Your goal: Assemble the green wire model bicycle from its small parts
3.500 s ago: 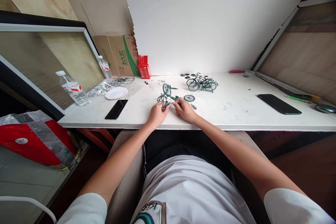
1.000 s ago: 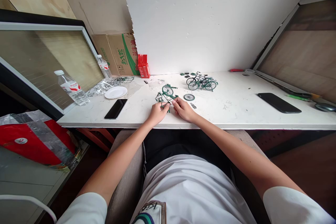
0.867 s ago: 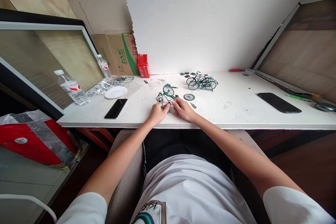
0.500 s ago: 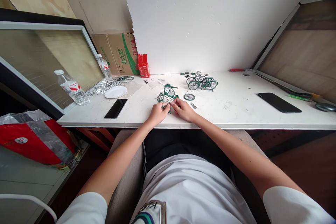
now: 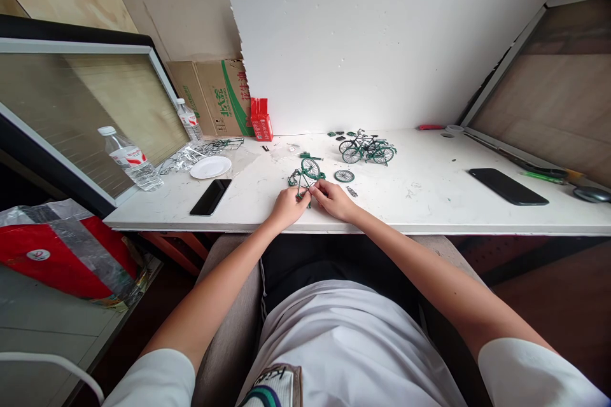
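Near the table's front edge, a green model bicycle [image 5: 311,170] with one spoked wheel on it is held between my two hands. My left hand [image 5: 287,206] is closed on its frame from the left. My right hand [image 5: 334,201] pinches it from the right, thumb and finger meeting at the frame; any small part between those fingertips is hidden. A loose green wheel [image 5: 344,176] lies flat just beyond my right hand, with a small grey part [image 5: 352,191] beside it. Finished-looking model bicycles [image 5: 368,149], green and black, stand upright farther back.
To the left are a black phone [image 5: 210,197], a white plate [image 5: 210,167], scattered part frames [image 5: 191,154], water bottles [image 5: 133,162] and a red box [image 5: 261,119]. A black phone-like slab [image 5: 507,187] and a mouse [image 5: 592,194] lie right. A white board [image 5: 382,38] stands behind.
The held bicycle has turned slightly, its wheel shifting a little right and away from me. Both hands stay nearly in place, still gripping it.
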Available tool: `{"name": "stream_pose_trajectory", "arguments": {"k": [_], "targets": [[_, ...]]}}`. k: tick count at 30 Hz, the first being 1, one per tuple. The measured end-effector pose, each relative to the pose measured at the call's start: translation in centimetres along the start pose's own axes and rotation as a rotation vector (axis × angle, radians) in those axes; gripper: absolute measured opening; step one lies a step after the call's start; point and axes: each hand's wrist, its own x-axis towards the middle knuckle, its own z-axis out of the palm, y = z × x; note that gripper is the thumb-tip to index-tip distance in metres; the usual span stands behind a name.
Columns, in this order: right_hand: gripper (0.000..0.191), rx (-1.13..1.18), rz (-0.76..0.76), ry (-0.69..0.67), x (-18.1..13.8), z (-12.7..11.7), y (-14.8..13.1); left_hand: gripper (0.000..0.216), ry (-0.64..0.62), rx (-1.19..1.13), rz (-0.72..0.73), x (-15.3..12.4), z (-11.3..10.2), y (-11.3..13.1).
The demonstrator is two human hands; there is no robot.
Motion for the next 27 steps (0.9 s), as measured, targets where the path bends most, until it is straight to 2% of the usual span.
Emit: {"name": "stream_pose_trajectory", "arguments": {"k": [27], "targets": [[0.041, -0.021, -0.022, 0.005, 0.06, 0.12, 0.37, 0.033, 0.007, 0.062, 0.037, 0.07, 0.14, -0.06]]}}
